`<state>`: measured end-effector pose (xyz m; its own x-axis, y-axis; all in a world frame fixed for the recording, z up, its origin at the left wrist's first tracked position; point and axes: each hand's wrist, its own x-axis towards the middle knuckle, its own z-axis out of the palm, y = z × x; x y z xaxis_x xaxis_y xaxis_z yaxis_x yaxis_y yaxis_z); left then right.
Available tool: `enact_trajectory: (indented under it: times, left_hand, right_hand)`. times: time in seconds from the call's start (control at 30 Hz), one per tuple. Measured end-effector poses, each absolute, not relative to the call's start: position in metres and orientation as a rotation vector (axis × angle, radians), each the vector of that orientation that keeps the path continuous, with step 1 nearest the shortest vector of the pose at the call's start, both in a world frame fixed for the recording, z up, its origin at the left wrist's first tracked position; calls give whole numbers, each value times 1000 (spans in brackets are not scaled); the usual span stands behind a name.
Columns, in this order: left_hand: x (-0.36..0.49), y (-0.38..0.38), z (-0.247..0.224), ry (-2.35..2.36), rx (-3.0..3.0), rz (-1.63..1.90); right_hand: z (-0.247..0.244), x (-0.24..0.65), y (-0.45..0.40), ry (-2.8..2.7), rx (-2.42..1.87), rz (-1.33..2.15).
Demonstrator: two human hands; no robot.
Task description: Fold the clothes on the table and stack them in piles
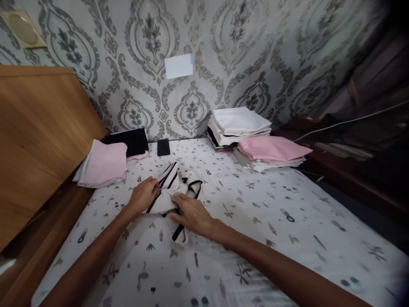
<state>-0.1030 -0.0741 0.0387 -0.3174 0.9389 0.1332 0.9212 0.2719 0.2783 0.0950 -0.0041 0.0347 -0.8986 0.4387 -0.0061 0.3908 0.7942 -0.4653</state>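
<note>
A white cloth with black stripes [166, 199] lies crumpled on the patterned white sheet [223, 264], near the middle of the view. My left hand [144, 195] has its fingers closed on the cloth's left side. On the other side, my right hand [191, 213] grips the cloth between thumb and fingers, at its right part. A black-edged end of the cloth hangs loosely below my right hand, and another bunched part lies beyond it.
Folded pink cloths [107, 164] and a black cloth [131, 142] lie at the left beside a wooden panel [41, 136]. A dark flat object [163, 147] is near the wall. White [239, 120] and pink [273, 148] folded stacks stand at the back right.
</note>
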Motion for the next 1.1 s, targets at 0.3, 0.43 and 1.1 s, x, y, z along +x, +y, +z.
enact_trajectory:
  times: [0.3,0.43,1.1]
  left_hand:
    - [-225,-124,52,2672,842,1506]
    - [-190,-147,60,2590,1248,1401]
    - [-220,-242,107,2047,1179,776]
  right_hand:
    - [30,130,-2,-2922,-746,668]
    - [35,129,-18,-2945,-621,644]
    - [98,278,6,-2639,-841,989]
